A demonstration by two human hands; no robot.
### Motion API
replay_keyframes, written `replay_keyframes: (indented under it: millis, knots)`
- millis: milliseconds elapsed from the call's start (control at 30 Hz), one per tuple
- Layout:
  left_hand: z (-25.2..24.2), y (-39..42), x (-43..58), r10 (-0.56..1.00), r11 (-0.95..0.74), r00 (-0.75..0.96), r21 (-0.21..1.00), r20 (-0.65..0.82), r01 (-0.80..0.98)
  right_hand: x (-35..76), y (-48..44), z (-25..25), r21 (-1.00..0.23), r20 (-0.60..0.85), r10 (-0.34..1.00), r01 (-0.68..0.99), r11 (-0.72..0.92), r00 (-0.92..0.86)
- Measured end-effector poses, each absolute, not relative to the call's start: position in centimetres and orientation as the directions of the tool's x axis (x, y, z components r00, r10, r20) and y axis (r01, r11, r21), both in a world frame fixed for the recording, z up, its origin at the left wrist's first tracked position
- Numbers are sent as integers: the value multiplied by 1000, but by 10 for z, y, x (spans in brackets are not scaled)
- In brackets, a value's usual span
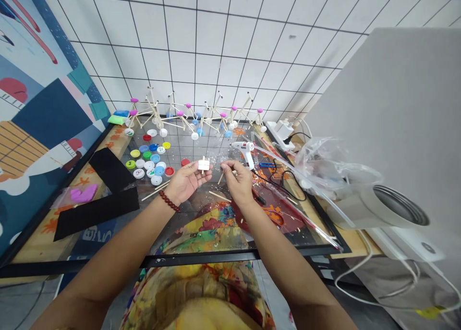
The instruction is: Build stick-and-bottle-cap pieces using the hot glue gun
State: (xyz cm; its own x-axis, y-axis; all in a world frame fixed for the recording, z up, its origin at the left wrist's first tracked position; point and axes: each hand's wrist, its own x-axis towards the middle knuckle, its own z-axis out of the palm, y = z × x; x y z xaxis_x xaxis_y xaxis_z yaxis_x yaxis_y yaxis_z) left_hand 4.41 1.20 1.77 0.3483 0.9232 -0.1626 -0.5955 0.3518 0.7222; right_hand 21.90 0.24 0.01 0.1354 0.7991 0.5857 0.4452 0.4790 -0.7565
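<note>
My left hand (186, 180), palm up with a beaded bracelet at the wrist, holds a small white block-like piece (203, 165) between thumb and fingers. Short pale stick ends jut from that piece above and below. Just to the right, my right hand (237, 178) is closed in a pinch. A short thin wooden stick (220, 178) shows under its fingertips. Loose wooden sticks (219, 196) lie on the glass tabletop beneath. A white glue gun (245, 151) rests beyond my right hand. Left of my left hand, several coloured bottle caps (159, 170) are spread out.
A row of stick figures on caps, with pink tops (188, 105), lines the back by the tiled wall. Black sheets (99, 212) and purple clay (83, 193) lie left. On the right are a power strip (283, 135), cables, a plastic bag (320, 162) and a grey cylinder (374, 207).
</note>
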Motion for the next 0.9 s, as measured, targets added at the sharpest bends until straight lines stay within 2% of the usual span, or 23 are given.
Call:
replay_keyframes:
  millis: [133,267,400,567,667,900]
  knots:
    - [15,13,44,924,347,348,736,-161,-582,215,1,2,-640,679,733,447,625,-53]
    - [11,11,49,941,271,315,837,-126,-475,212,-1,4,-563,681,704,470,679,-201]
    - [11,10,51,987,134,136,896,-83,-423,212,-1,3,-586,689,712,474,657,-137]
    - [18,17,42,990,44,-86,837,-109,-546,213,2,-5,-659,632,775,519,544,-11]
    - [21,21,37,985,63,-96,818,-143,-572,213,3,-9,-665,623,782,523,533,-6]
    - [21,24,35,966,157,-69,775,-250,-612,213,4,-7,-561,672,735,585,585,-90]
